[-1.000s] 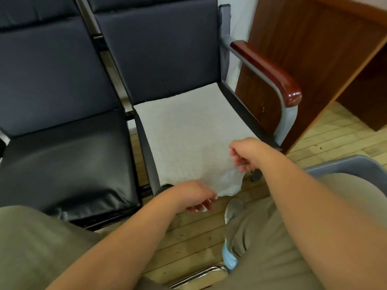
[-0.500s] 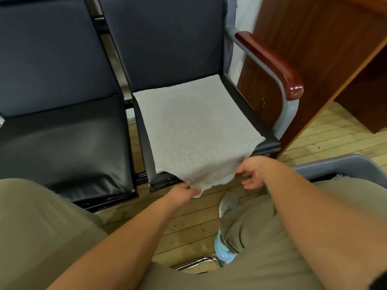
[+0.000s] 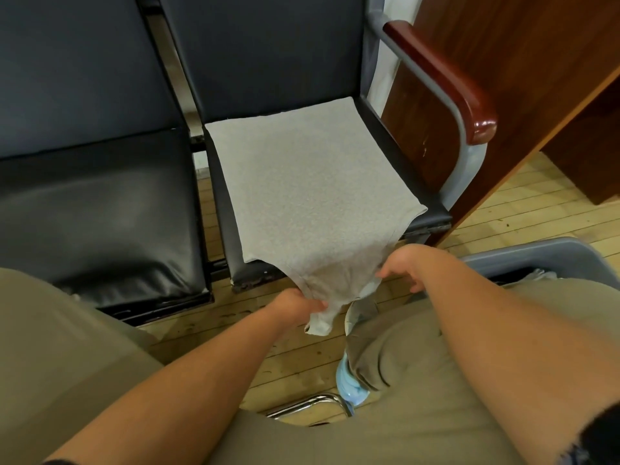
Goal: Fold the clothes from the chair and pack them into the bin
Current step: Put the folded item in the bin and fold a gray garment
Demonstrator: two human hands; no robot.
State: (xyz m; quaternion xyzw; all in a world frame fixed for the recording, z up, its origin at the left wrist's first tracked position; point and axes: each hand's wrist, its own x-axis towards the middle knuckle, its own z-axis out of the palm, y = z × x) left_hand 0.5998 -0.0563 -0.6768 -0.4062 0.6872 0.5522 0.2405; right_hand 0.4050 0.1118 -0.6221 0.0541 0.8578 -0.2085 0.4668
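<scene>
the grey garment is laid flat on the right chair seat, likely for smoothing before folding. its near end, hung over the front edge, is pinched by the fingers of the left hand and right hand; the bin is kept near right.

A black seat (glossy) sits left, a reddish wooden desk right, on plank floor.

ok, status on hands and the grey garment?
Left hand grips grey garment at near edge, right hand pinches it too. Garment spread flat on chair seat, near end hanging off the front. Nothing on top; bin at right.
</scene>
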